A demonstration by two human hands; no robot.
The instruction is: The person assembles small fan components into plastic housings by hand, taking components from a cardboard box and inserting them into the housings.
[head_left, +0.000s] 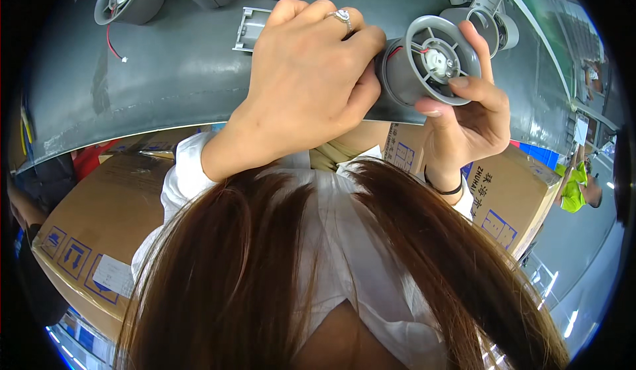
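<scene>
My right hand [474,115] grips a grey round plastic fan housing [395,82], its thumb and fingertips on the rim and open face. Inside that face sit spokes, a white centre piece and a red wire. Closed and knuckles up, my left hand [308,72] is against the housing's left side. What its curled fingers hold is hidden. A grey rectangular plastic piece [250,31] sticks out beyond the left hand's far-left side; whether it is held or lies on the table [179,72] cannot be seen.
Several similar grey housings [136,2] stand at the far left, one trailing a red wire with a white connector [124,59]. Grey tube-shaped parts [487,22] lie at the far right. Cardboard boxes [112,204] flank me below the table edge. A person in bright yellow-green [575,188] is off right.
</scene>
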